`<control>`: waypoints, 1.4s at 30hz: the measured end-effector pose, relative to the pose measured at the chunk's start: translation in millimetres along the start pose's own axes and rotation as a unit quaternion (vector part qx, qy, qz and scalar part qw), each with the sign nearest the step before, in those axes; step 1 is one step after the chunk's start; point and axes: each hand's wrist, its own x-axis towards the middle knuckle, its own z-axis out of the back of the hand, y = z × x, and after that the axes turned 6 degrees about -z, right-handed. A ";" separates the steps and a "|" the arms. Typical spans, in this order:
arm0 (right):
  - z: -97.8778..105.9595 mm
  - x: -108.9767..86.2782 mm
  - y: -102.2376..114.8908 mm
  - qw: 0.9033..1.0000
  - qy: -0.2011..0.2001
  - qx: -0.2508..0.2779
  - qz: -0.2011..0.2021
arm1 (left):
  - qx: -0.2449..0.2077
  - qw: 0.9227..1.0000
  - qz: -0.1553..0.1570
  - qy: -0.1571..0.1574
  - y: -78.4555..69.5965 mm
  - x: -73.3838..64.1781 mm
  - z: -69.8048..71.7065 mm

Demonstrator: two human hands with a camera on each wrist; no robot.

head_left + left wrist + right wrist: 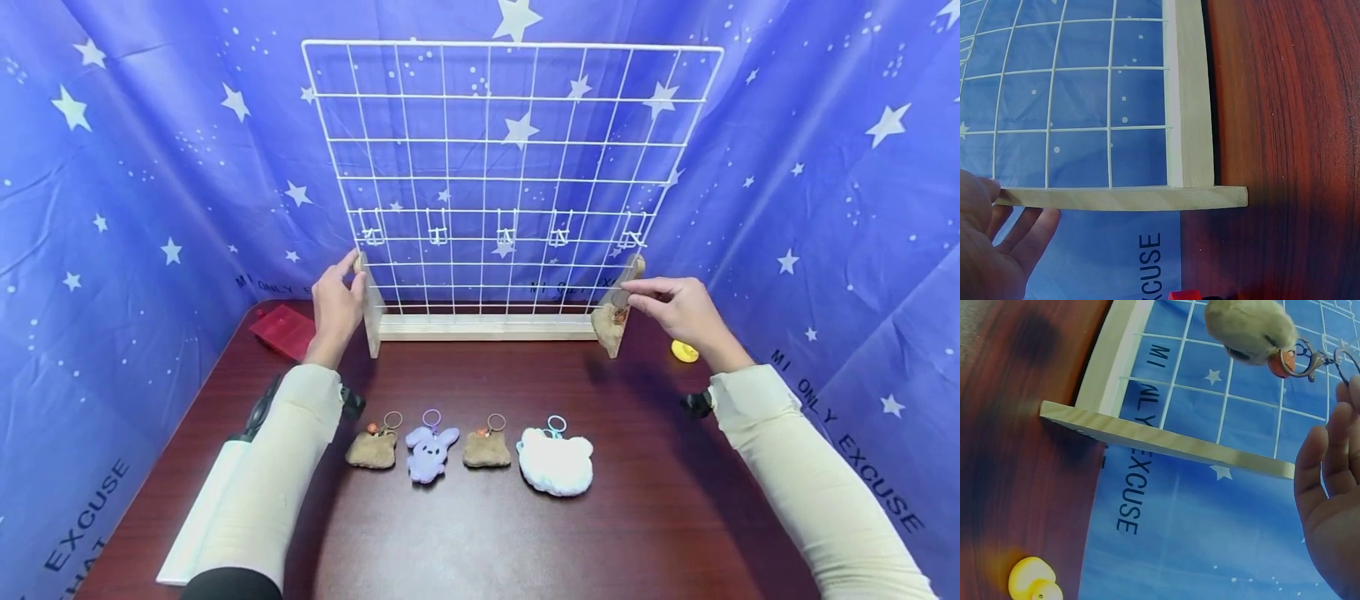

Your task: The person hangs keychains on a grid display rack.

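Head view shows the counter [637,533], where the white grid rack [504,178] stands. Its wooden left side [1122,198] is gripped by the left hand [337,304]. The right hand [678,310] pinches the brown plush keychain [609,327], hanging just below this hand, by its ring [1336,362].

- Walls: blue-violet star-print cloth [187,158] behind the table's far edge and along its left and right sides; soft folds, mainly upper left and right.
- Print: pale stars [515,18] of mixed size, small white dots; dark lettering [855,458] low down, "EXCUSE" legible beyond the right edge.
- Furniture: table [637,533], reddish-brown, dark streaked grain; glossy surface.
- Light: whitish glare [457,517] toward the near edge; far corners dimmer.
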 end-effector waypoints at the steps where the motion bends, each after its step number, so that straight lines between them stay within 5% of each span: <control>1: 0.9 1.1 0.8 1.000 -0.004 -0.002 0.002 | 0.001 1.000 0.000 0.001 0.2 0.1 0.1; 16: 15.2 19.4 14.9 0.997 -0.064 0.035 -0.028 | -0.001 1.000 0.002 0.002 3.0 -2.9 1.8; 42: 22.3 30.9 6.8 0.990 -0.080 0.092 -0.070 | -0.005 1.000 0.003 0.005 3.5 -0.8 -0.5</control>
